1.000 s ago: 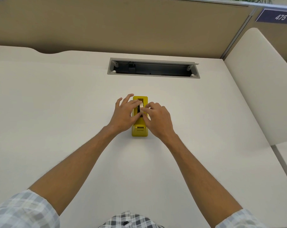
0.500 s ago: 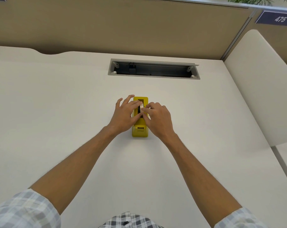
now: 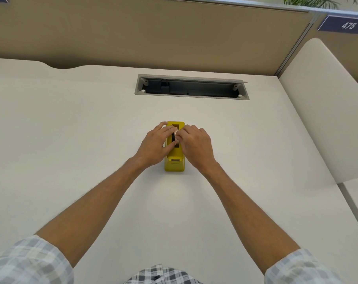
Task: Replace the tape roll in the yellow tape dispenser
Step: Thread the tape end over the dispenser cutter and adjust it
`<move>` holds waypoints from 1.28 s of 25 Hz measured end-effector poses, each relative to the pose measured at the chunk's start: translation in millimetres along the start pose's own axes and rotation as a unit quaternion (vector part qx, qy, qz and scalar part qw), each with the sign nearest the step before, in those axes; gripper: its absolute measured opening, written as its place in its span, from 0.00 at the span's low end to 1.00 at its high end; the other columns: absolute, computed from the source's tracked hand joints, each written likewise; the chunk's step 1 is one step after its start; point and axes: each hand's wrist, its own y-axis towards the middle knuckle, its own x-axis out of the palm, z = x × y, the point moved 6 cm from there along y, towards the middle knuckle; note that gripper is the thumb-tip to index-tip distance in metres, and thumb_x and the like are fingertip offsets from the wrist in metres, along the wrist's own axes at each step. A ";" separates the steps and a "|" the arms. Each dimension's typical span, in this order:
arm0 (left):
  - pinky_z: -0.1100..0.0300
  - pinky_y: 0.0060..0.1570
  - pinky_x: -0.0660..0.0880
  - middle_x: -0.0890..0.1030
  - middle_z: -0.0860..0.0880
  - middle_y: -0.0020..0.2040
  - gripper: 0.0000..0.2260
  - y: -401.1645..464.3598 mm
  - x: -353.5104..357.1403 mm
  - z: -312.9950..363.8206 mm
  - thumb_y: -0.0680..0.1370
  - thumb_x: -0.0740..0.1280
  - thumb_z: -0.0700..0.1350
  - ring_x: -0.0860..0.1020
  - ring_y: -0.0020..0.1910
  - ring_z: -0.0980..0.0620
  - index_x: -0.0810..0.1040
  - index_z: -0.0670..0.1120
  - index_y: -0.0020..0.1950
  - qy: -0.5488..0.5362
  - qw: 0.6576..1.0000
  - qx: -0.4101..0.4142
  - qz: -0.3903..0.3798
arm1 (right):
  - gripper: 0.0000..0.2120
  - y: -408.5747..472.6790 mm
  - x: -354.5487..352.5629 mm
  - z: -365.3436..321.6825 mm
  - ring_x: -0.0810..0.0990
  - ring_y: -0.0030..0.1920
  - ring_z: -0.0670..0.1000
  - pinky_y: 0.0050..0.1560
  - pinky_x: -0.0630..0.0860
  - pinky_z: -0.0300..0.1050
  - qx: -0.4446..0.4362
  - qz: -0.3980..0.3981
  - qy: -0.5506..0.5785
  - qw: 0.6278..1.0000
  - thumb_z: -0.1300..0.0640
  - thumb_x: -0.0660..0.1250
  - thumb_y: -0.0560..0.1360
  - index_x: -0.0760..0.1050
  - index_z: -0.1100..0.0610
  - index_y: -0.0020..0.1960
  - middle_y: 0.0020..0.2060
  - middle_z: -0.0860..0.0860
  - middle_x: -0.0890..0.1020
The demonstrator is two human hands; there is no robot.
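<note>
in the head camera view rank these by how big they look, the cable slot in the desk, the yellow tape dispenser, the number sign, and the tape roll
1. Cable slot, widest by far.
2. Yellow tape dispenser and number sign: look alike; the sign is farther off and cut by the frame edge, so unranked.
3. Tape roll, only a sliver between the fingers.

Views: one, head-worn
Position: above the desk (image 3: 71, 140), at the person's head
Facing: forward and down, toward the partition (image 3: 153, 33)
Nearness: forearms fill the lower frame; wide-angle
</note>
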 end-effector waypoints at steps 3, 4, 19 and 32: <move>0.49 0.63 0.70 0.72 0.52 0.71 0.19 -1.1 0.5 -1.3 0.80 0.63 0.48 0.59 0.75 0.51 0.69 0.48 0.71 -0.034 0.999 -0.007 -0.014 | 0.02 -0.8 1.9 -0.9 0.78 0.38 0.55 0.35 0.65 0.44 0.006 -0.004 0.003 1.000 0.64 0.69 0.74 0.78 0.60 0.43 0.38 0.54 0.81; 0.49 0.62 0.72 0.71 0.51 0.71 0.19 -1.3 0.9 -1.0 0.79 0.63 0.45 0.59 0.75 0.51 0.69 0.47 0.71 -0.052 0.998 -0.004 -0.023 | 0.02 -0.6 2.4 -0.9 0.78 0.38 0.56 0.35 0.64 0.44 0.008 -0.008 0.003 1.000 0.65 0.69 0.74 0.78 0.60 0.43 0.38 0.55 0.81; 0.48 0.57 0.75 0.74 0.49 0.67 0.24 -7.6 3.7 -5.0 0.80 0.63 0.42 0.79 0.54 0.44 0.64 0.54 0.75 -0.129 0.989 -0.055 -0.034 | 0.07 -19.0 14.1 -0.3 0.77 0.42 0.55 0.38 0.65 0.45 0.046 -0.056 0.038 0.997 0.60 0.63 0.79 0.79 0.59 0.47 0.42 0.54 0.81; 0.46 0.65 0.73 0.66 0.55 0.75 0.22 -15.2 9.8 -10.2 0.80 0.64 0.45 0.68 0.72 0.50 0.66 0.52 0.74 -0.152 0.983 -0.098 0.019 | 0.08 -35.1 -1.7 -8.7 0.77 0.41 0.55 0.38 0.68 0.47 0.065 -0.047 0.055 0.995 0.58 0.63 0.80 0.79 0.60 0.48 0.41 0.54 0.80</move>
